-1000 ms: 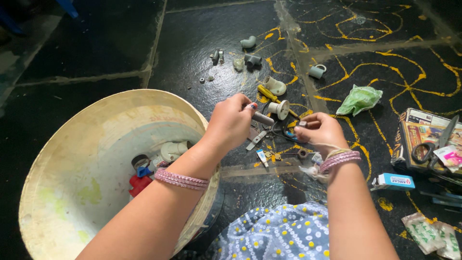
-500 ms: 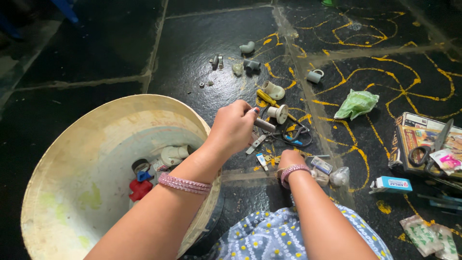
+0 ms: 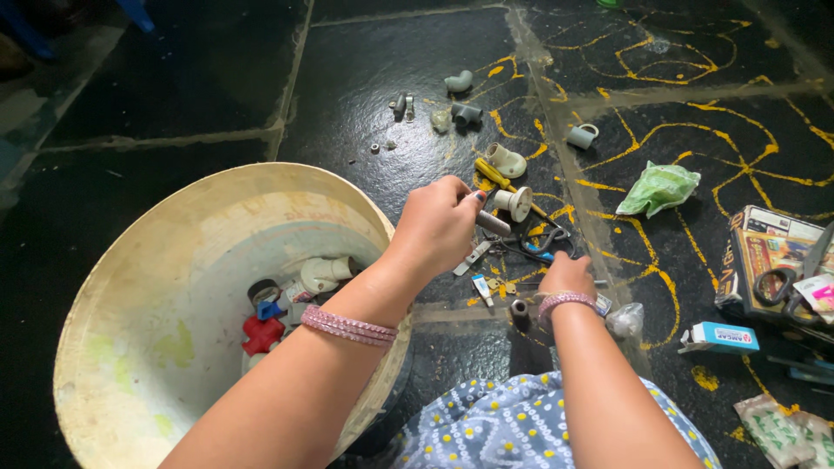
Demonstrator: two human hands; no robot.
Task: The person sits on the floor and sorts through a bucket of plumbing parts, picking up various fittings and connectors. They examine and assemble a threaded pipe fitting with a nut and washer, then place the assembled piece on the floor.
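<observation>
On a black stone floor [image 3: 365, 61] with yellow painted lines, the left hand [image 3: 439, 226] pinches a grey metal rod [image 3: 493, 223]; beyond it lie pipe fittings [image 3: 506, 161]. The right hand [image 3: 565, 274] rests below-right, its grip hidden.

Both forearms reach forward from the bottom edge, each with a pink bangle at the wrist. The left hand [image 3: 439, 227] is raised, its fingers curled shut in a pinch. The right hand [image 3: 566, 276] is lower, knuckles up, fingers bent down to the floor.
</observation>
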